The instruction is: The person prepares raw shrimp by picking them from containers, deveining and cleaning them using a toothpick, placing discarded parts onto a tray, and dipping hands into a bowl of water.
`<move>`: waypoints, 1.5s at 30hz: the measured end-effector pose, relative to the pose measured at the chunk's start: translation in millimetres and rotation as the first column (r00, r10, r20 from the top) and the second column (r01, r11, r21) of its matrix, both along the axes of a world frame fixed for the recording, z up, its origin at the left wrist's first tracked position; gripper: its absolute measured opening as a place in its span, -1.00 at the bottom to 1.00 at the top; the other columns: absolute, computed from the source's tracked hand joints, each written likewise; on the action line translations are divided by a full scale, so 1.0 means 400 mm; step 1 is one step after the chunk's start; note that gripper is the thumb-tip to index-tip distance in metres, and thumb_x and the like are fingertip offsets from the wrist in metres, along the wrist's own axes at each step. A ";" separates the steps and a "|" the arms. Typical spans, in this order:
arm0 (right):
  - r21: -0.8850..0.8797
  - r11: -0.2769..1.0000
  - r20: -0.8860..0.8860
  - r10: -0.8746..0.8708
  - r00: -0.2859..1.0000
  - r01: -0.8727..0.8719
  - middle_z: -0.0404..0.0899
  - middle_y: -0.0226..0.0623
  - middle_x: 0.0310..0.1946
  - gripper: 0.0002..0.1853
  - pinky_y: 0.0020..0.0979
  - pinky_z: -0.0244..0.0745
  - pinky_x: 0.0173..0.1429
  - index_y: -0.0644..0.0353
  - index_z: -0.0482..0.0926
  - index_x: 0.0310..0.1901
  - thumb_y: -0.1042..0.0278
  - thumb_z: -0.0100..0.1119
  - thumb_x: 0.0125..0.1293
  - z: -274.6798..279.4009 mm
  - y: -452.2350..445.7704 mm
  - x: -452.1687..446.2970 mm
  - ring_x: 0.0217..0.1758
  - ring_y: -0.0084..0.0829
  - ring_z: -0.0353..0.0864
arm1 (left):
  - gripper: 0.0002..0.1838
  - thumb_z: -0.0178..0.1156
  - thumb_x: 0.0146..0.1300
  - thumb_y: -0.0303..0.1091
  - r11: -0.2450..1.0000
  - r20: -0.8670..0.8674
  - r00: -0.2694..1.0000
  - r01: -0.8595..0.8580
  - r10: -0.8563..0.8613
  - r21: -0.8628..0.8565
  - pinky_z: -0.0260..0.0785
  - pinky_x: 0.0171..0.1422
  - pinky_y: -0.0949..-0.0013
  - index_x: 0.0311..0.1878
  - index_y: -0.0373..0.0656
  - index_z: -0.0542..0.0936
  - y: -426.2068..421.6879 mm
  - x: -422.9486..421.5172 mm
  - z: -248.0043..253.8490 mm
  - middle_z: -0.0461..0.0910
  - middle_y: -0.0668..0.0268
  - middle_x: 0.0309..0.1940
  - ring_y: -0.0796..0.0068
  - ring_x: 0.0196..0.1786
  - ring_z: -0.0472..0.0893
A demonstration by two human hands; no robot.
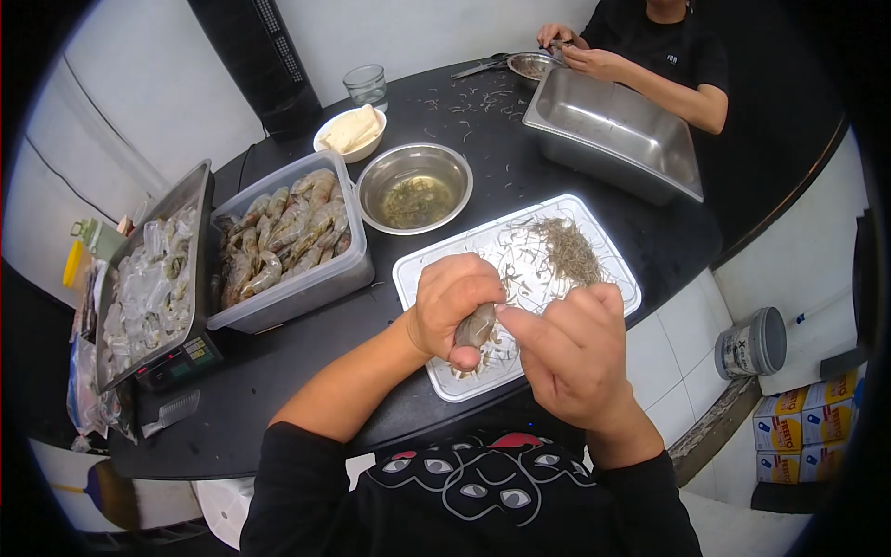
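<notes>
The left hand [459,306] is closed around one gray shrimp [476,327], with the thumb pressed against it. The shrimp is over the white tray [478,238], toward its 8 o'clock side. The right hand [575,357] has its fingers curled, and its pointing finger reaches to the top of the shrimp. The fingertips are hard to see, so I can't tell if they pinch anything.

Call the tray the middle of a clock. A heap of thin bits [571,251] sits on the tray near 2 o'clock, with more bits spread about. The round metal bowl [455,176], with cloudy water in it, is at about 10:30. The clear tub [306,299], full of shrimp, is between 9 and 10 o'clock. Farther out at 9 o'clock is a metal pan with ice [200,223]. A deep steel pan [622,130] is at 1 o'clock. Behind it, another person's hands [594,63] work over a small bowl [526,65].
</notes>
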State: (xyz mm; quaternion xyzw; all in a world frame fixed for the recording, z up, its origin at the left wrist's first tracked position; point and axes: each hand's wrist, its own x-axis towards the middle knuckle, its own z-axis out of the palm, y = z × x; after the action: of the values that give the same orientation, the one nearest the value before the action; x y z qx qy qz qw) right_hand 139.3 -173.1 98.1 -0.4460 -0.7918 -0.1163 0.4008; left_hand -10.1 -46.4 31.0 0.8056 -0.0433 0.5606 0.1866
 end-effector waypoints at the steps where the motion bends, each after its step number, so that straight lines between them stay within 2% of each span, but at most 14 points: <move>1: 0.000 1.000 0.001 0.000 1.000 0.000 0.26 -0.48 -0.55 -0.69 -0.35 0.07 -0.25 0.15 0.61 -0.15 0.49 0.19 -0.01 0.000 0.001 0.000 -0.47 -0.45 0.28 | -0.23 -0.08 0.19 0.44 1.000 -0.009 1.000 -0.002 0.002 0.000 0.37 -0.41 0.26 -0.28 -0.26 0.53 0.000 0.000 0.000 0.51 0.17 -0.47 0.17 -0.47 0.53; 6: 0.032 0.999 -0.013 -0.004 1.000 0.005 0.27 -0.46 -0.54 -0.69 -0.34 0.07 -0.27 0.19 0.60 -0.14 0.49 0.18 -0.01 -0.015 0.013 -0.007 -0.48 -0.44 0.28 | -0.25 -0.09 0.22 0.41 1.000 -0.012 1.000 -0.011 0.011 -0.017 0.37 -0.41 0.25 -0.29 -0.27 0.52 -0.001 0.005 0.000 0.49 0.15 -0.48 0.16 -0.47 0.53; 9: 0.101 0.995 -0.034 -0.021 0.999 0.024 0.26 -0.46 -0.56 -0.69 -0.34 0.07 -0.27 0.20 0.60 -0.15 0.50 0.18 -0.02 -0.032 0.029 -0.012 -0.49 -0.43 0.27 | -0.19 -0.20 0.25 0.45 0.998 -0.022 0.998 -0.052 0.051 -0.022 0.34 -0.44 0.28 -0.29 -0.30 0.49 -0.004 0.006 0.007 0.47 0.15 -0.49 0.23 -0.48 0.51; 12: 0.158 0.986 -0.046 -0.055 0.997 0.062 0.22 -0.47 -0.58 -0.66 -0.35 0.06 -0.28 0.21 0.61 -0.11 0.51 0.17 -0.02 -0.049 0.042 -0.016 -0.51 -0.45 0.25 | -0.18 -0.22 0.26 0.44 0.992 -0.051 0.996 -0.079 0.074 -0.098 0.35 -0.40 0.29 -0.28 -0.32 0.48 -0.015 0.006 0.010 0.47 0.13 -0.46 0.24 -0.46 0.50; 15: 0.248 0.961 -0.050 -0.112 0.992 0.121 0.18 -0.48 -0.59 -0.61 -0.37 0.05 -0.27 0.20 0.62 -0.07 0.50 0.16 -0.02 -0.070 0.063 -0.019 -0.52 -0.47 0.22 | -0.29 -0.11 0.29 0.32 0.982 -0.006 0.996 -0.091 0.091 -0.168 0.32 -0.45 0.29 -0.25 -0.32 0.50 -0.020 0.017 0.011 0.43 0.12 -0.48 0.17 -0.51 0.48; 18: 0.258 0.958 -0.043 -0.117 0.992 0.124 0.22 -0.47 -0.61 -0.59 -0.38 0.07 -0.26 0.23 0.64 -0.07 0.62 0.20 -0.06 -0.069 0.071 -0.016 -0.56 -0.44 0.22 | -0.31 -0.11 0.30 0.28 0.965 -0.053 0.994 -0.108 0.098 -0.241 0.30 -0.46 0.30 -0.22 -0.33 0.48 -0.030 0.017 0.011 0.41 0.11 -0.46 0.20 -0.51 0.46; 24: 0.310 0.941 -0.068 -0.118 0.991 0.134 0.20 -0.47 -0.64 -0.61 -0.38 0.08 -0.26 0.21 0.65 -0.09 0.61 0.19 -0.05 -0.085 0.097 -0.014 -0.57 -0.44 0.22 | -0.34 -0.11 0.33 0.25 0.938 -0.069 0.989 -0.143 0.128 -0.316 0.27 -0.48 0.31 -0.20 -0.33 0.46 -0.043 0.027 0.014 0.38 0.11 -0.47 0.21 -0.53 0.44; 27: 0.300 0.944 -0.146 -0.097 0.985 0.137 0.22 -0.46 -0.64 -0.66 -0.37 0.10 -0.26 0.21 0.65 -0.12 0.62 0.19 -0.01 -0.093 0.111 -0.025 -0.57 -0.43 0.24 | -0.33 -0.12 0.33 0.26 0.930 -0.064 0.985 -0.171 0.159 -0.326 0.27 -0.47 0.30 -0.19 -0.33 0.46 -0.045 0.030 0.016 0.37 0.11 -0.47 0.20 -0.53 0.43; 30: 0.280 0.953 -0.244 -0.043 0.969 0.113 0.17 -0.48 -0.63 -0.60 -0.39 0.04 -0.28 0.17 0.63 -0.09 0.60 0.19 -0.06 -0.116 0.133 -0.032 -0.56 -0.46 0.23 | -0.31 -0.13 0.33 0.29 0.920 -0.058 0.982 -0.187 0.178 -0.344 0.26 -0.47 0.30 -0.19 -0.32 0.45 -0.041 0.034 0.014 0.37 0.10 -0.47 0.20 -0.53 0.42; 39: 0.144 0.988 -0.499 0.032 0.866 0.046 0.41 -0.40 -0.61 -0.80 -0.38 0.18 -0.30 0.18 0.63 -0.17 0.58 0.18 0.15 -0.116 0.139 -0.067 -0.55 -0.40 0.37 | -0.28 -0.12 0.30 0.34 0.921 -0.034 0.979 -0.199 0.200 -0.336 0.27 -0.45 0.30 -0.22 -0.32 0.45 -0.025 0.032 0.004 0.37 0.10 -0.47 0.21 -0.50 0.43; 45: 0.029 1.000 -0.609 0.015 0.793 0.004 0.50 -0.37 -0.56 -0.83 -0.42 0.24 -0.28 0.18 0.64 -0.18 0.57 0.16 0.21 -0.105 0.131 -0.077 -0.53 -0.41 0.44 | -0.27 -0.11 0.29 0.36 0.933 -0.032 0.978 -0.208 0.208 -0.294 0.27 -0.44 0.32 -0.22 -0.32 0.45 -0.020 0.029 0.006 0.39 0.12 -0.46 0.24 -0.49 0.43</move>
State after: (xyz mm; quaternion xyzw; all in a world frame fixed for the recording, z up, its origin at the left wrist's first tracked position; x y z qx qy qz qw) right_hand 108.6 -120.6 56.1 -0.4516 -0.6205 0.0230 0.6408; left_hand 1.7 -54.6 33.3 0.7687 0.1266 0.5772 0.2448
